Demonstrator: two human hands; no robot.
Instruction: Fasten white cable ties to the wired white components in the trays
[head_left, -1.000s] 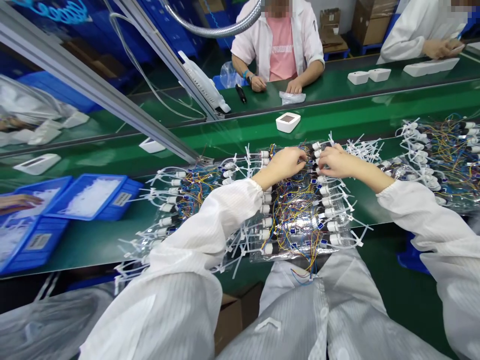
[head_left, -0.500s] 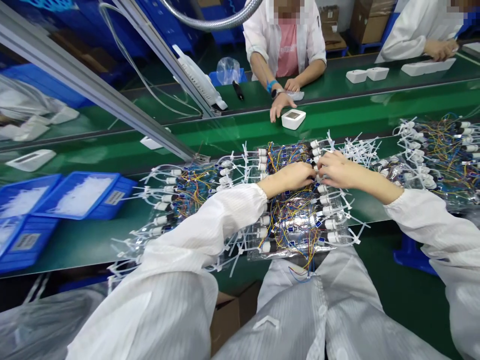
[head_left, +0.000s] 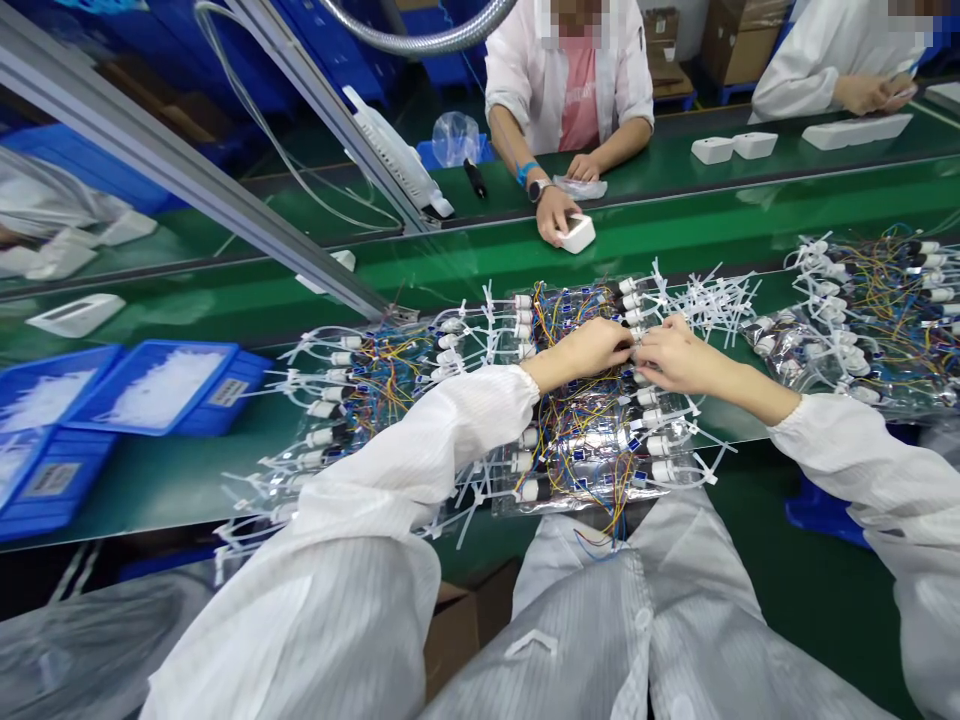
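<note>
My left hand (head_left: 600,350) and my right hand (head_left: 670,352) meet over the right edge of a wired batch in front of me. Both are closed, fingertips pinched close together at the row of white-and-black cylindrical parts (head_left: 660,445). What sits between the fingertips is too small and covered to make out. White cable ties (head_left: 705,470) loop around several of these cylinders, their tails sticking outward. Yellow, blue and red wires (head_left: 589,430) tangle across the middle, over clear plastic bags (head_left: 637,492).
A similar wired batch (head_left: 390,365) lies left, another (head_left: 892,290) right. Loose cable ties (head_left: 716,300) are piled beyond my right hand. Blue bins (head_left: 232,365) of white ties stand far left. Across the green conveyor (head_left: 675,225), a co-worker's hand (head_left: 559,215) grips a white device (head_left: 579,234).
My hands stay at the same cylinder row, right-hand fingers shifting slightly. The co-worker opposite has taken hold of the white device. White housings on the belt at left have moved right.
</note>
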